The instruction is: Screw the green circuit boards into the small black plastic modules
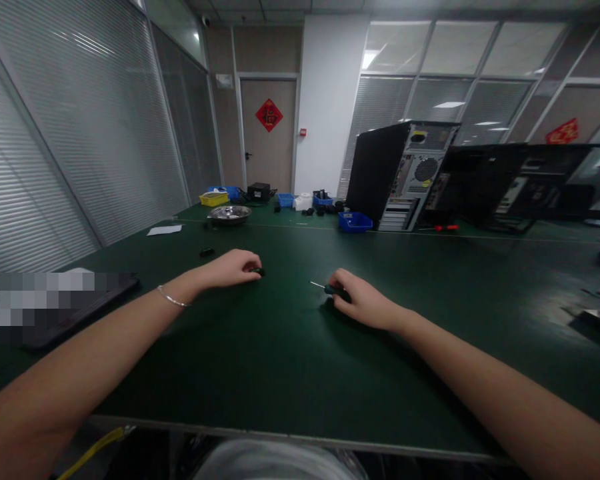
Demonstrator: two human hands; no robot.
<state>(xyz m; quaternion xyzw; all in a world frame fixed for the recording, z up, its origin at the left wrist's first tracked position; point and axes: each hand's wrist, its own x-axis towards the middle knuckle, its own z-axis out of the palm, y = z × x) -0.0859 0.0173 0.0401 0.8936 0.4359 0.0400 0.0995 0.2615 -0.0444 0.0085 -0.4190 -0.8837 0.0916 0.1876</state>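
1. Two hands of yours are resting on the green table [280, 360]. Your right hand [363, 301] is closing around a screwdriver [330, 289], its metal tip pointing left, toward your other hand.
2. Your left hand [233, 268], a bracelet [171, 298] on its wrist, is curling loosely over a small black part [258, 271] lying on the table at its fingertips; you cannot tell whether it is gripping it.
3. Farther back, a metal bowl [229, 213], a blue bin [355, 222] and an open computer case [403, 175] are sitting on the table.
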